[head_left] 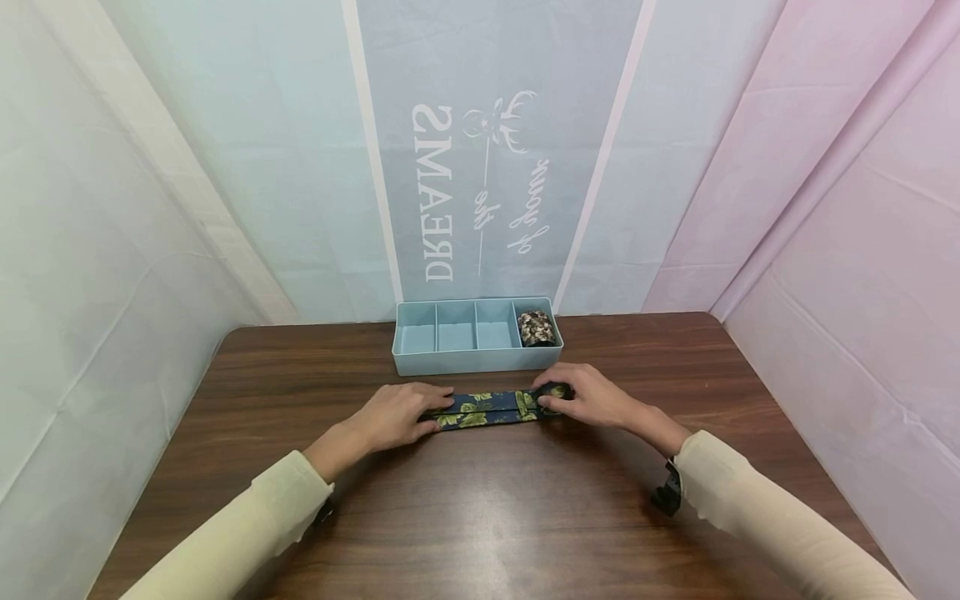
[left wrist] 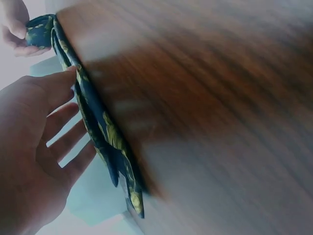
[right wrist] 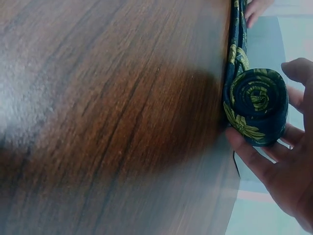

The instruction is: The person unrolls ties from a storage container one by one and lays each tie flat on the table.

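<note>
A dark blue necktie (head_left: 483,408) with yellow-green flowers lies lengthwise across the table, its right end wound into a roll. My right hand (head_left: 592,398) holds that roll, thumb and fingers curved round its sides; the spiral end of the roll (right wrist: 257,100) shows in the right wrist view. Over the flat left part of the tie rests my left hand (head_left: 393,415), with thumb and fairly straight fingers touching its edges. In the left wrist view, the loose tail of the tie (left wrist: 115,134) runs past the fingertips and its end stands slightly apart in layers.
Behind the tie stands a light blue box (head_left: 476,361) with several compartments. Its rightmost compartment holds a rolled brown-and-cream floral piece (head_left: 536,328). The wooden table (head_left: 480,517) ends at a printed curtain (head_left: 487,50), with pale fabric hanging on both sides.
</note>
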The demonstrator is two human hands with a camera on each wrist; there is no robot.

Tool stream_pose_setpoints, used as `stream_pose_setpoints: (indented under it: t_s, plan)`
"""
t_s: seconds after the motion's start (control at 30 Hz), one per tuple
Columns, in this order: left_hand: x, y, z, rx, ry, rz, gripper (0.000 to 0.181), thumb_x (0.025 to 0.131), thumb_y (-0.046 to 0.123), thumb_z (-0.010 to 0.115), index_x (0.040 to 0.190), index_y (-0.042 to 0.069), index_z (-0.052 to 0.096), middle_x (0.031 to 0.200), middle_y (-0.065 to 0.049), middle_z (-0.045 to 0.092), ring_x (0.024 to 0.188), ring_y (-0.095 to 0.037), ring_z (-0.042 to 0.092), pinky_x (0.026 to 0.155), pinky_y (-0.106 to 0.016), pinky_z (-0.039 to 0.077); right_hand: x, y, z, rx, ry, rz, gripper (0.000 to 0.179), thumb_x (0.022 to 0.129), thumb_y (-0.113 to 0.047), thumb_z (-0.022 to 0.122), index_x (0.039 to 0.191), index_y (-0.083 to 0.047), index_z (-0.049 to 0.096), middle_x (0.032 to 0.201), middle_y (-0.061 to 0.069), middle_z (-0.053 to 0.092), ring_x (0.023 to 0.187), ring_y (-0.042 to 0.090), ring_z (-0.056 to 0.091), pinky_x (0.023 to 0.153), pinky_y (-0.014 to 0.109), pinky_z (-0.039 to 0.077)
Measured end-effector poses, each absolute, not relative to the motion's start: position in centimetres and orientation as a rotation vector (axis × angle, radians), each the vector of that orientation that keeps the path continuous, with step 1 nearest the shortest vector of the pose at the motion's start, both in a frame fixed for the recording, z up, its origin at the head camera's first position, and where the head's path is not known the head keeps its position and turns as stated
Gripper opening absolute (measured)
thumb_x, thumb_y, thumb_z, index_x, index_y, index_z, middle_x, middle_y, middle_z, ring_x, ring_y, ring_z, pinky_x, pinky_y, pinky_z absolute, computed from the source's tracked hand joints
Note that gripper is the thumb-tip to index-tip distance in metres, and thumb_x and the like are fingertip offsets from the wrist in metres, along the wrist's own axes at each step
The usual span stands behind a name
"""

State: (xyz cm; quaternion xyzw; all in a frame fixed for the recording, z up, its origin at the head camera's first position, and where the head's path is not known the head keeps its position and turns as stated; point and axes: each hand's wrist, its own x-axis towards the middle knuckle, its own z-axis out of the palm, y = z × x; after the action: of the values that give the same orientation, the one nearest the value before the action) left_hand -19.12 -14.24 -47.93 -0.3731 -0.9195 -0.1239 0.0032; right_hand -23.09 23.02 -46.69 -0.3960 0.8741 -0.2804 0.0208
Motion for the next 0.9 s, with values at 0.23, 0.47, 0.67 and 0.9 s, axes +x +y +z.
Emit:
stream_pose_setpoints:
  t_s: [0.23, 0.47, 0.67, 0.9]
  plan:
    - [-19.3, -12.2, -47.9, -1.175, -2.851, -0.429, 0.042, 0.102, 0.031, 0.073, 0.14, 0.013, 0.071, 0.155, -0.007, 0.059, 0.137, -0.026, 0.061, 0.1, -0.046, 0.058, -23.1, 22.7, -46.9, -1.193, 2.738, -0.863, 0.027, 0.1, -0.035, 0.077, 0.12, -0.018, 0.078, 0.116, -0.007, 0.074, 0.105, 0.01, 0.07, 0.087, 0.04, 0.059]
    - [-19.8, -10.2, -48.0, -1.236, -2.845, -0.413, 0.045, 0.104, 0.033, 0.071, 0.145, 0.014, 0.067, 0.16, -0.006, 0.053, 0.141, -0.026, 0.057, 0.102, -0.045, 0.057, -23.0, 22.5, -47.4, -1.185, 2.793, -0.856, 0.027, 0.097, -0.039, 0.079, 0.115, -0.018, 0.078, 0.111, -0.008, 0.075, 0.098, 0.008, 0.071, 0.082, 0.039, 0.059]
    - [-20.1, -9.0, -48.4, -1.261, -2.881, -0.429, 0.049, 0.106, 0.036, 0.067, 0.15, 0.017, 0.063, 0.163, -0.005, 0.05, 0.144, -0.024, 0.054, 0.102, -0.044, 0.057, -23.0, 22.5, -47.7, -1.174, 2.814, -0.874, 0.024, 0.097, -0.039, 0.08, 0.112, -0.02, 0.078, 0.108, -0.01, 0.074, 0.093, 0.006, 0.07, 0.078, 0.036, 0.058]
    - [-20.3, -8.3, -48.8, -1.274, -2.886, -0.399, 0.043, 0.106, 0.036, 0.067, 0.146, 0.017, 0.067, 0.156, -0.002, 0.057, 0.14, -0.021, 0.058, 0.104, -0.043, 0.057, -23.1, 22.5, -47.9, -1.194, 2.821, -0.897, 0.021, 0.095, -0.034, 0.082, 0.109, -0.02, 0.078, 0.104, -0.011, 0.073, 0.087, 0.004, 0.067, 0.073, 0.033, 0.056]
